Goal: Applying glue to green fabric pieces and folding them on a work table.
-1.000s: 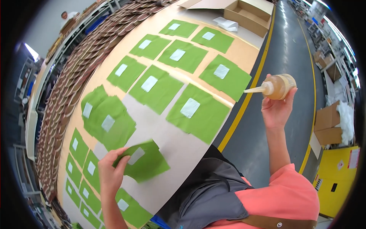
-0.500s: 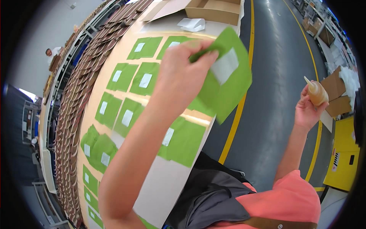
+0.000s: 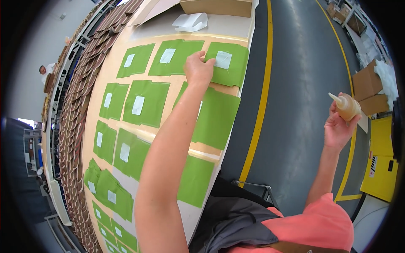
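Over the far end of the long table, my left hand (image 3: 198,69) has thumb and index finger apart with nothing between them. Its thumb tip overlaps the left edge of a green fabric piece (image 3: 236,67) that lies flat at the table's right edge. A pale rectangular patch (image 3: 223,60) sits on that piece. Out to the right, above the floor, my right hand (image 3: 338,131) grips a squeeze bottle (image 3: 348,109) with tan contents and a pointed pale nozzle tilted up and left. My left forearm hides parts of other green pieces.
Several green pieces with pale patches (image 3: 147,103) lie in rows on the table; some overlap at a pile (image 3: 110,185). A cardboard box (image 3: 217,7) and crumpled white sheet (image 3: 190,22) are at the far end. Brown layered strips (image 3: 80,114) run along the left. A yellow cabinet (image 3: 379,160) stands right.
The green piece my left hand was holding up now lies flat on the table at the far right, and the fingers have parted. My right hand still holds the bottle, tilted further left.
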The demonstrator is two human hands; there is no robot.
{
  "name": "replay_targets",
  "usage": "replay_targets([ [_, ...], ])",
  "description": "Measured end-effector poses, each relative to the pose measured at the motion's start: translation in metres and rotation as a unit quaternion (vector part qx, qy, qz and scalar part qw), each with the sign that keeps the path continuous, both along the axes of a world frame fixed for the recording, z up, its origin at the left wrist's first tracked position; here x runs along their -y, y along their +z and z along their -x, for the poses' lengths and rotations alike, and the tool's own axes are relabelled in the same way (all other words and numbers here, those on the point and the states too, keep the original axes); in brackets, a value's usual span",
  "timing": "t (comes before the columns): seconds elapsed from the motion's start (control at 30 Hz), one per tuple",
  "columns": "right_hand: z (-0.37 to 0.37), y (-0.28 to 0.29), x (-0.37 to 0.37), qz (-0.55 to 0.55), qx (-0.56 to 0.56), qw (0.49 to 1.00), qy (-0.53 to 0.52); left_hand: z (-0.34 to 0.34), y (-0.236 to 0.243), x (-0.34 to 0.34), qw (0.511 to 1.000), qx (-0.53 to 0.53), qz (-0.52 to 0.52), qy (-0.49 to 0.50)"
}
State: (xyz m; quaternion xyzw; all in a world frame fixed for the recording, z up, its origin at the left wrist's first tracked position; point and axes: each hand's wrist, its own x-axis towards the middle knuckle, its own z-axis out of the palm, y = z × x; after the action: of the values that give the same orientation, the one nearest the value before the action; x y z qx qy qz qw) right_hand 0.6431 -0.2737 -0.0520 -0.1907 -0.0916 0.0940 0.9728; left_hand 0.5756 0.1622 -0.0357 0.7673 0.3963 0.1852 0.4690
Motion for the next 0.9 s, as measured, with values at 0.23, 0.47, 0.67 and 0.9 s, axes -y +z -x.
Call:
replay_targets([
  [0.23,0.002,0.016,-0.071,-0.015,-0.005,0.992,0.124,0.048,0.019,-0.003,0.966,-0.013,-0.253,-0.058],
  [0.47,-0.071,0.047,-0.188,0.011,-0.008,0.951,0.309,0.203,0.058,0.060,0.954,0.060,-0.223,-0.190],
  [0.67,-0.121,0.103,-0.307,0.521,0.378,0.761,0.079,0.346,0.091,0.131,0.981,-0.073,-0.119,-0.135],
  [0.9,-0.129,0.041,-0.397,0.603,0.749,-0.080,-0.262,0.427,0.078,0.194,0.994,-0.076,-0.027,0.072],
])
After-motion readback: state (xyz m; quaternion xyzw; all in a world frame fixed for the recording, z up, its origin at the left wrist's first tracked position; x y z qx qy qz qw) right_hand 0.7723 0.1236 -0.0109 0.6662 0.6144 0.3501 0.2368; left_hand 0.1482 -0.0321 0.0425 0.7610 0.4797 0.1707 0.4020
